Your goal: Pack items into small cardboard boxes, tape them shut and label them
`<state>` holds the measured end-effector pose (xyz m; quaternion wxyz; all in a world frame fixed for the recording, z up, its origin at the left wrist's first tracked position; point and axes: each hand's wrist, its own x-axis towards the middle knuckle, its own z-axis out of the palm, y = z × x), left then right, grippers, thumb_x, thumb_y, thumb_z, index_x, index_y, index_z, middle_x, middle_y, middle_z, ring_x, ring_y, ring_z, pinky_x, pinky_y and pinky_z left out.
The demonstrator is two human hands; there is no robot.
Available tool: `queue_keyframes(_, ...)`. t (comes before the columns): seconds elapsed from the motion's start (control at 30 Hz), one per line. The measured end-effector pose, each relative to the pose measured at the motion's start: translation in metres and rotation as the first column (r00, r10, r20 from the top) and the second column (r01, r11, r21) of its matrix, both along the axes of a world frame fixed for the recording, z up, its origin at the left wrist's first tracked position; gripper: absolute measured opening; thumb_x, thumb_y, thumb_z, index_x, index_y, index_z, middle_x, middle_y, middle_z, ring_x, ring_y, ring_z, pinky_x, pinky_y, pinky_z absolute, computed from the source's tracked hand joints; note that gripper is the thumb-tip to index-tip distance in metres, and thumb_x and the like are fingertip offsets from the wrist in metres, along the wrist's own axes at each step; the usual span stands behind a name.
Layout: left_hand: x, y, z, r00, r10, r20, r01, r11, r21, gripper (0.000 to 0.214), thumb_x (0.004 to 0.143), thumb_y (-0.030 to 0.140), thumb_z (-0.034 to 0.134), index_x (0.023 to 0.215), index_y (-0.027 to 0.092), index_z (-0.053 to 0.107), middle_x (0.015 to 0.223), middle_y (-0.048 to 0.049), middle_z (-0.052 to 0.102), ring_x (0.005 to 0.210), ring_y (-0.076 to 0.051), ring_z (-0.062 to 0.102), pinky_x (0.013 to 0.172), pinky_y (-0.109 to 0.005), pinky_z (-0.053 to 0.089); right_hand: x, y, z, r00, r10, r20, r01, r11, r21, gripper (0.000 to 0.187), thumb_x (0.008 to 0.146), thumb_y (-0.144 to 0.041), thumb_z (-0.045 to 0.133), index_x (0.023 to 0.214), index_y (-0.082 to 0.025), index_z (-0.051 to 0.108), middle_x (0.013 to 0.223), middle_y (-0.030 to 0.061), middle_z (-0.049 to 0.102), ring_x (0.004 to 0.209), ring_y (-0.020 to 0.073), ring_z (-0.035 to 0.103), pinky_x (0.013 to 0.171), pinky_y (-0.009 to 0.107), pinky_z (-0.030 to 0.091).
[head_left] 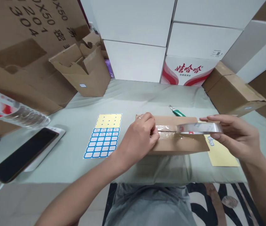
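A small brown cardboard box (pixel 185 145) lies near the front edge of the pale green table (pixel 133 97). My left hand (pixel 141 133) rests on its left end, fingers pinched on the end of a strip of clear tape along the top seam. My right hand (pixel 235 138) holds a roll of clear tape (pixel 200 128) just above the box's right end, with the tape stretched between the two hands.
A blue and yellow label sheet (pixel 103 138) lies left of the box, a yellow backing sheet (pixel 220 152) to its right, a green utility knife (pixel 176 111) behind. A phone (pixel 24 153) and water bottle (pixel 12 111) sit left. Cardboard boxes (pixel 83 69) and white cartons (pixel 189 70) stand behind.
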<state>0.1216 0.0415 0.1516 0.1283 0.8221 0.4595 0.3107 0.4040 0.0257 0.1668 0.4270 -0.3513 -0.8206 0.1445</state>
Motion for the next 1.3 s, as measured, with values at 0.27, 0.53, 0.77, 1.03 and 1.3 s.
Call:
queue_keyframes(0.27,0.001,0.009,0.013,0.989,-0.027,-0.146,0.005,0.988,-0.152,0.02,0.084,0.012,0.048,0.066,0.018,0.046,0.08,-0.0024,0.057,0.074,-0.017,0.053,0.068,-0.032,0.042,-0.016,-0.011,0.023,0.967,-0.024,0.253,-0.018,0.987,0.162,0.064,0.087,-0.001,0.057,0.142,-0.034,0.051,0.079,0.0024,0.059,0.061,0.0115,0.051,0.049,0.024,0.04)
queue_keyframes(0.53,0.004,0.011,0.021,0.963,-0.039,-0.265,-0.023,0.973,-0.228,0.019,0.085,0.011,0.047,0.067,0.018,0.046,0.083,-0.0037,0.057,0.078,-0.019,0.053,0.07,-0.033,0.041,-0.017,-0.009,0.045,0.901,0.042,0.432,-0.082,0.994,0.076,0.05,0.094,-0.008,0.049,0.14,-0.029,0.052,0.073,0.0004,0.053,0.056,0.0088,0.046,0.047,0.021,0.038)
queue_keyframes(0.77,0.004,0.012,0.025,0.916,-0.059,-0.398,-0.045,0.968,-0.247,0.02,0.087,0.012,0.044,0.068,0.018,0.047,0.083,-0.0041,0.055,0.074,-0.017,0.05,0.067,-0.032,0.04,-0.027,-0.009,0.056,0.826,0.087,0.556,-0.077,0.996,-0.042,0.04,0.098,-0.017,0.042,0.134,-0.031,0.052,0.079,-0.0012,0.048,0.053,0.0076,0.045,0.047,0.022,0.039)
queue_keyframes(1.03,0.006,0.013,0.022,0.892,-0.066,-0.447,-0.021,0.982,-0.188,0.017,0.086,0.01,0.045,0.075,0.015,0.056,0.086,-0.0064,0.057,0.073,-0.017,0.051,0.067,-0.032,0.042,-0.042,-0.005,0.062,0.768,0.068,0.637,-0.05,0.998,-0.045,0.035,0.099,-0.024,0.038,0.124,-0.031,0.061,0.07,-0.0009,0.044,0.046,0.0114,0.037,0.046,0.028,0.029)
queue_keyframes(1.3,0.01,0.012,0.022,0.856,-0.031,-0.515,-0.037,0.992,-0.122,0.019,0.086,0.011,0.044,0.08,0.012,0.062,0.085,-0.0089,0.059,0.081,-0.021,0.056,0.074,-0.035,0.048,-0.05,-0.004,0.065,0.683,0.036,0.73,-0.021,0.999,-0.029,0.032,0.097,-0.022,0.039,0.115,-0.027,0.065,0.069,-0.0003,0.044,0.048,0.0109,0.036,0.048,0.028,0.024)
